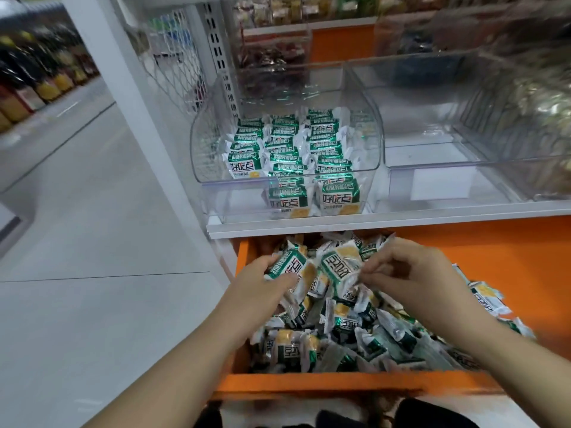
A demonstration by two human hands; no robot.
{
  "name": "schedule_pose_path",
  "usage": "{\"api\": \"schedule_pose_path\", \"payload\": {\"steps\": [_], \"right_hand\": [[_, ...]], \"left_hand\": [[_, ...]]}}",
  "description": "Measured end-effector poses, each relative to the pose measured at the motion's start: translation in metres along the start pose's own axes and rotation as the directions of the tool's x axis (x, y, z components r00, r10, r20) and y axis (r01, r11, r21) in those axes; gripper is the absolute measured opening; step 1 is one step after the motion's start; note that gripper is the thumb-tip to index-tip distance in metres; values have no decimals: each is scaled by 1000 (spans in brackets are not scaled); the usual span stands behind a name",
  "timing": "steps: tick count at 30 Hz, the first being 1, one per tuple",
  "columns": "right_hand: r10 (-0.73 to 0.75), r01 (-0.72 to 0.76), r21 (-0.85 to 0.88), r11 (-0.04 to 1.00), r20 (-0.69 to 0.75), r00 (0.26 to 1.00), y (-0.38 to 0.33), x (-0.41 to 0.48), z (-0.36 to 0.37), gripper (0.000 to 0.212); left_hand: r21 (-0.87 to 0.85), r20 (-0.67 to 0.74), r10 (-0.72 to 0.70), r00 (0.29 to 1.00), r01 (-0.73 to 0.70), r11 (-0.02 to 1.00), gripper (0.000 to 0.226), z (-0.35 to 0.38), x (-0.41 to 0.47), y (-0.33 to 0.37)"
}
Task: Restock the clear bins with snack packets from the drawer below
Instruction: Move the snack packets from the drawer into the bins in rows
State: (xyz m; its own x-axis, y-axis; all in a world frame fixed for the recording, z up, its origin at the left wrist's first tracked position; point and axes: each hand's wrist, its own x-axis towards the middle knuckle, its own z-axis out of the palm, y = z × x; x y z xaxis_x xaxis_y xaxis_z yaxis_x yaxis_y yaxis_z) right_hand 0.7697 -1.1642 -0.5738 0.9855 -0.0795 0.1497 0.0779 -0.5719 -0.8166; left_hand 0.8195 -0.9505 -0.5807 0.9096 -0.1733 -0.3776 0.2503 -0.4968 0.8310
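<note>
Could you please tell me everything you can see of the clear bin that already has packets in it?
The bin is transparent plastic, open-topped, with rounded corners. It sits upright at the left end of the white shelf, beside an empty clear bin and above the open orange drawer. Green-and-white packets stand inside it in neat rows and fill it only partway.

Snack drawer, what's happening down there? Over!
Both hands in orange drawer. Left hand grips snack packet, right hand pinches second packet. Left clear bin part-filled. Nothing blocking.
</note>
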Motion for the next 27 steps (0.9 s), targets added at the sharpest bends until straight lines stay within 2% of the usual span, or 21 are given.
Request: {"api": "schedule_pose_path", "payload": {"steps": [3,6,11,14,17,20,24,27], "right_hand": [[-66,75,88,993,-100,993,-28,-9,-8,22],[-124,134,109,985,-96,988,-54,-16,-13,25],[-193,197,121,973,-47,980,-82,-24,-20,28],[-194,201,120,972,-67,979,-92,-26,-25,28],[-227,231,34,972,-83,970,-97,-28,-29,32],[-256,256,-12,966,36,966,-98,-29,-32,30],[-231,225,51,973,214,949,-99,-27,-43,25],[-214,200,83,976,222,951,-100,-16,-45,28]], "left_hand": [[-248,48,-17,999,28,968,28,1,-17,18],[-475,95,26,995,22,880,21,4,-38,41],[-625,54,112,992,-53,779,28,4,-63,71],[-601,4,162,987,-127,789,43,2,-71,78],[-535,4,226,974,-189,823,62,1,-77,82],[-462,-79,271,959,-276,843,60,-1,-78,78],[-301,-128,344,930,-367,880,69,-6,-77,72],[-186,-150,403,903,-426,885,59,-11,-76,70]]}}
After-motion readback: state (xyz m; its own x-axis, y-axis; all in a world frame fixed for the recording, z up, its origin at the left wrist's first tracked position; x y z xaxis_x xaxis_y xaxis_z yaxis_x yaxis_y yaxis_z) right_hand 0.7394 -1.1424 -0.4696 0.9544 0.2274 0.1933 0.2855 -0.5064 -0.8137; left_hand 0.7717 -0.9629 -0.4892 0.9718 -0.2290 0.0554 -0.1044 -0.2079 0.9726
